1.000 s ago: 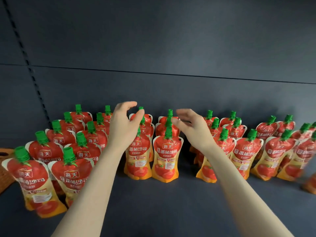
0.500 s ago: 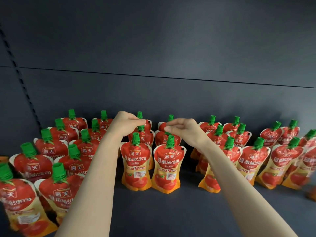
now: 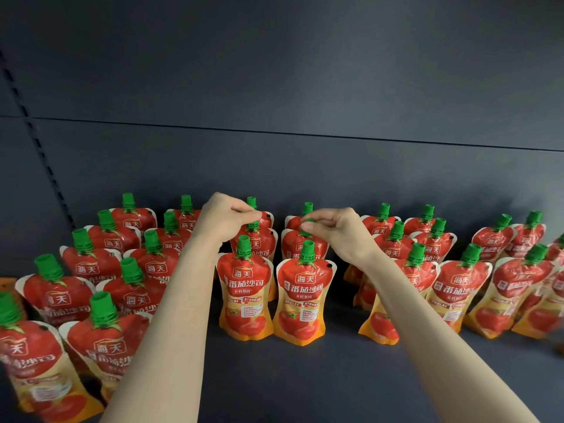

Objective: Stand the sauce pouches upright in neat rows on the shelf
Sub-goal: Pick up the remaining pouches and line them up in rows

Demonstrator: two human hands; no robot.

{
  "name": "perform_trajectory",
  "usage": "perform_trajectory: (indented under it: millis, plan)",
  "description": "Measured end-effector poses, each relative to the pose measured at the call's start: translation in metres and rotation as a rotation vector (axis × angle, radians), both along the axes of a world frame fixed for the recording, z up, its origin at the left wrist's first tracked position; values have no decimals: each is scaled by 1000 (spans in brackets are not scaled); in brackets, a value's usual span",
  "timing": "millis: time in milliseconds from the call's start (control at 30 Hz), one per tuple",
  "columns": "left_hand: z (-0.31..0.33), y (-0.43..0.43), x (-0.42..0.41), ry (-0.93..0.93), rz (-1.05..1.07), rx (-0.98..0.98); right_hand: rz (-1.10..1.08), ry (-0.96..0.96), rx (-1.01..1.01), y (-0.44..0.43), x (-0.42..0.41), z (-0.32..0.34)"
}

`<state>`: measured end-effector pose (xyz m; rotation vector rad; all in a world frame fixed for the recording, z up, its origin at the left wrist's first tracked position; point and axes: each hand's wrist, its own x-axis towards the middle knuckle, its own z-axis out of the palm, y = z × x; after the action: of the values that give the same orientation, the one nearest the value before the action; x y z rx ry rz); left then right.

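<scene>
Red and green all along the shelf (image 3: 335, 377), which is itself a flat dark slate-grey! Each sauce pouch (image 3: 244, 294) is tomato-red on top and melts to orange-yellow at the base, with white lettering, a small white text panel and a red tomato picture low down. Every cap (image 3: 307, 250) is bright green above a printed green leafy calyx. The back panel (image 3: 305, 71) is the same dark grey, crossed by one thin black seam. At the shelf's left edge sits an orange sliver (image 3: 7, 283).

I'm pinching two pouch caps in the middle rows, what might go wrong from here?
Left hand and right hand pinch only the caps of second-row pouches; lifted, these may swing and tip the front pouch just ahead. The right forearm passes over a neighbouring pouch; pulling back might knock it.
</scene>
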<state>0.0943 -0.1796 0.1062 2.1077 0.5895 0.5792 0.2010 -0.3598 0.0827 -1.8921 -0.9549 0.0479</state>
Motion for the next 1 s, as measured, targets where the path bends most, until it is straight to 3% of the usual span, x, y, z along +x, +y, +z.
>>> perform_trajectory:
  millis: [1000]
  plan:
    - [-4,3,2,-32,24,47,57,-36,-83,-2,0,7]
